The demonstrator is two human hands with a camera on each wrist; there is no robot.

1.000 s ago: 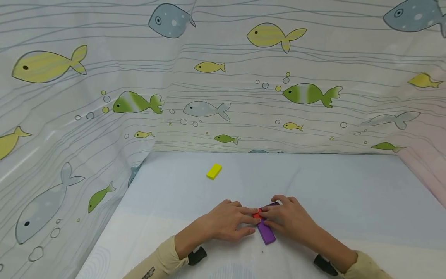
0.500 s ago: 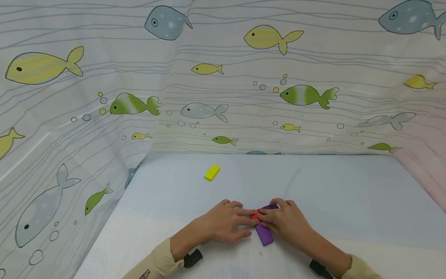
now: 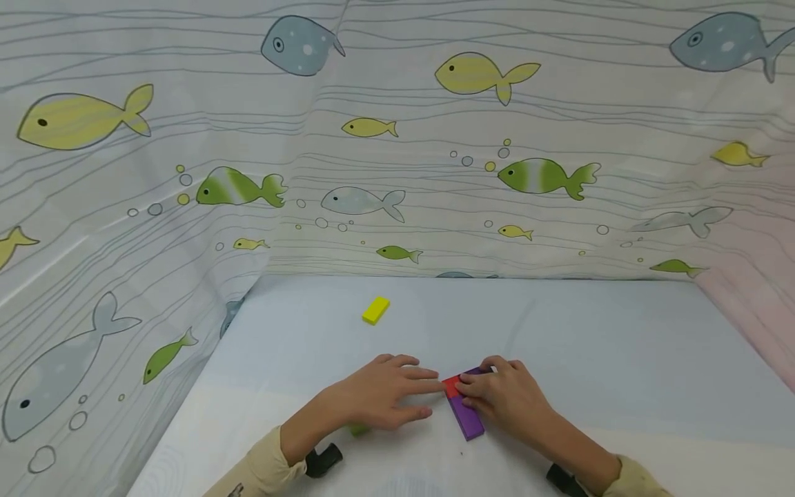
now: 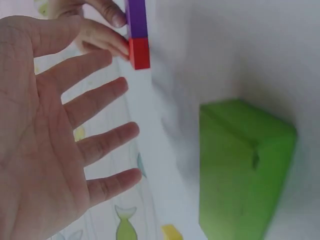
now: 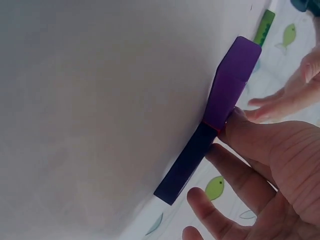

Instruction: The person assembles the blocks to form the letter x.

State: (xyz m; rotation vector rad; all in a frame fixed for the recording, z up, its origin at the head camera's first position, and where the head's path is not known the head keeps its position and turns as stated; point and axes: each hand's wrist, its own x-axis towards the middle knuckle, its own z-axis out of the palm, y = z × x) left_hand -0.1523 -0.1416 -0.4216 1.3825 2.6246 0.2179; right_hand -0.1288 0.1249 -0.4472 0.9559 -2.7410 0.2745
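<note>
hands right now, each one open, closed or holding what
Left hand: open, fingers spread, holding nothing.
Right hand: fingers pinch the red block beside the purple block.

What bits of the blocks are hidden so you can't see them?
- Far end of the purple block: head view, covered by the right hand.
- Green block: head view, mostly hidden under the left hand.
- Red block: right wrist view, only a thin edge shows.
- Yellow block: left wrist view, cut off by the bottom edge.

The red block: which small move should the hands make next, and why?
Probably the left hand should fetch the green block under its wrist. Its fingers are spread and hold nothing, while the right hand steadies the red block against the purple block.
</note>
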